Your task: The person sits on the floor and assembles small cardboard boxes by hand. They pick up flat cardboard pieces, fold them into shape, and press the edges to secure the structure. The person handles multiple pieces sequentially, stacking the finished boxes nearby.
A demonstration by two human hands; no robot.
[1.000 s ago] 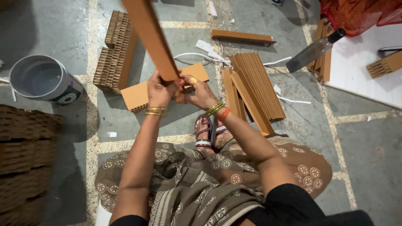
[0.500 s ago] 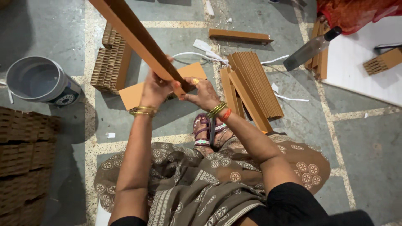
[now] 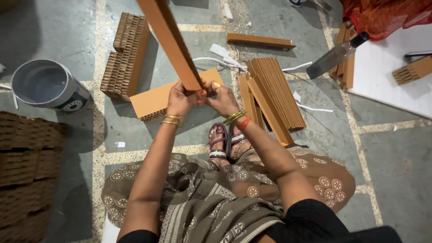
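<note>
A long brown cardboard strip point(image 3: 168, 38) rises from my hands toward the top of the view, leaning left. My left hand point(image 3: 180, 100) grips its lower end from the left. My right hand point(image 3: 220, 96) holds the same end from the right, fingers closed on it. Under my hands a flat cardboard panel point(image 3: 153, 101) with a honeycomb edge lies on the floor. A stack of ribbed cardboard strips point(image 3: 270, 92) rests just right of my right hand. My sandalled feet point(image 3: 227, 144) are below my hands.
Honeycomb cardboard blocks point(image 3: 128, 54) lie at the upper left, more honeycomb stacks point(image 3: 24, 166) at the far left. A grey bucket point(image 3: 45, 85) stands left. A single strip point(image 3: 261, 41), a glass bottle point(image 3: 335, 56), a white board point(image 3: 396, 81) and white tape scraps point(image 3: 310, 107) lie right.
The strip's upper end has swung left and then partly back upright while both hands keep hold of its lower end. My hands stayed in about the same spot.
</note>
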